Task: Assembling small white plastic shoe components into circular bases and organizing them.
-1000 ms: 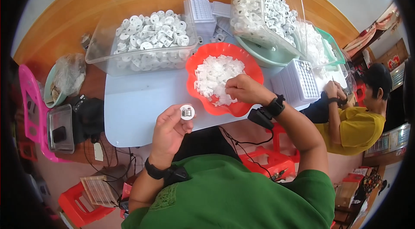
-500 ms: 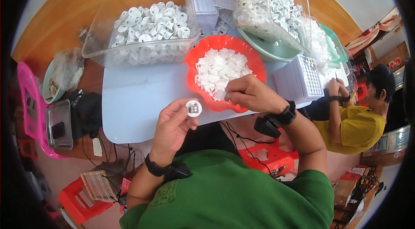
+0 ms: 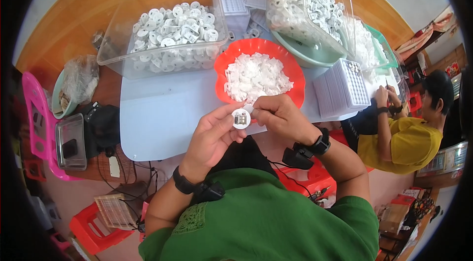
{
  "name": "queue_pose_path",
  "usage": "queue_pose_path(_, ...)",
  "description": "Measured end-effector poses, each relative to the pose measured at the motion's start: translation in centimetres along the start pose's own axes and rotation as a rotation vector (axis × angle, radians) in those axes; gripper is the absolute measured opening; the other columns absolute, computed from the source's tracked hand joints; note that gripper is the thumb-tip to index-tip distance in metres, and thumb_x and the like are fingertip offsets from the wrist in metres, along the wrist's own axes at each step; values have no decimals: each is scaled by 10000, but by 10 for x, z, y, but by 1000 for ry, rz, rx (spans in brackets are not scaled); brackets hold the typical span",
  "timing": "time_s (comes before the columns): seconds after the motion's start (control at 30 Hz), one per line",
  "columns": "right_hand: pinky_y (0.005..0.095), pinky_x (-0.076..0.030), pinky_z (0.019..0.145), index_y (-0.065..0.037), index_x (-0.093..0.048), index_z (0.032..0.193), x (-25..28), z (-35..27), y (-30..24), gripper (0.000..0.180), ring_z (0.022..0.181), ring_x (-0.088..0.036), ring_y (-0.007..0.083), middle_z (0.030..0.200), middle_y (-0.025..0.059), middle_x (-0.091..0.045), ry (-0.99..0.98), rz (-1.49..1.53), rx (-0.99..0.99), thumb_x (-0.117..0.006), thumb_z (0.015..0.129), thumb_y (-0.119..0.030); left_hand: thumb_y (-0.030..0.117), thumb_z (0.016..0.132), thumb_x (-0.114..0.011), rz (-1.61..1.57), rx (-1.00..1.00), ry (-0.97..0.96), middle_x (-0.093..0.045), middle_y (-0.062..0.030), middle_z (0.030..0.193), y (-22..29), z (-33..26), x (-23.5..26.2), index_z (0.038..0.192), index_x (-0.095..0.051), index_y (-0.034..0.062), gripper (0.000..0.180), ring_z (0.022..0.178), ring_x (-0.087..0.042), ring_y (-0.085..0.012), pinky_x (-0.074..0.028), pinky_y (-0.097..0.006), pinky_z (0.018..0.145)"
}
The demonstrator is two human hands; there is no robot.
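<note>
Between the thumb and fingers of my left hand [image 3: 213, 132] is a small round white plastic part [image 3: 241, 119], its face with metal pieces turned up. Close against it, my right hand [image 3: 283, 118] pinches a small whitish, translucent piece [image 3: 249, 108] at the part's upper right edge. Whether the two pieces touch I cannot tell. Just beyond both hands stands a red wavy-rimmed bowl [image 3: 294, 56], with a heap of small white plastic pieces [image 3: 257, 75] in it.
A clear tub [image 3: 111, 56] of round white parts stands at the back left. Another clear tub [image 3: 310, 29] leans over a pale green basin [image 3: 308, 57]. Stacked white trays [image 3: 340, 91] stand at the right, near a co-worker in a yellow shirt [image 3: 401, 145]. Everything rests on a light blue tabletop [image 3: 157, 118].
My right hand has come back from the bowl's near edge with the small piece, down toward my left hand. The left hand has moved right and slightly up, bringing the round part to meet it.
</note>
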State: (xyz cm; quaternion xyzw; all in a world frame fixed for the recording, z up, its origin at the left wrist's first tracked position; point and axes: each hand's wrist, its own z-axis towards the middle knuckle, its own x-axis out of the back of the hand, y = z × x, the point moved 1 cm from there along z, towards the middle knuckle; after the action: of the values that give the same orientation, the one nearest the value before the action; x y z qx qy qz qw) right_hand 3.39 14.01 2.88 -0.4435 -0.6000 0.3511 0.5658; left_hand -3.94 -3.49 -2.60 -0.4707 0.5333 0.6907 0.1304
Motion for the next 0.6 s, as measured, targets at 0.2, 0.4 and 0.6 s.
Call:
queue_pose_path(0.2,344,-422,539,39,-580,767,-2,-5,3,161,552,-520,208,626,151,-532,86,-127,136,-576,857,-95,137,956,-513,-18,34,-31,-624,-86,1009,-9,7,5,1219,-519,-37,315,791,-604,-123,-499,-248,683)
queue_pose_path(0.4,326,-445,545,6,-607,855,2,-12,-6,61,590,-564,236,706,106,-571,245,-128,160,-627,804,-19,130,926,-573,18,66,14,-628,-78,1000,-10,11,0,1204,-534,-29,323,783,-608,-118,-501,-243,685)
queue_pose_path(0.6,333,-467,608,-6,-622,930,11,-7,-1,152,721,-589,261,818,98,-563,138,-217,478,-619,783,33,123,910,-595,130,67,-16,-637,-79,993,-14,13,-4,1177,-556,-36,313,781,-611,-129,-495,-244,679)
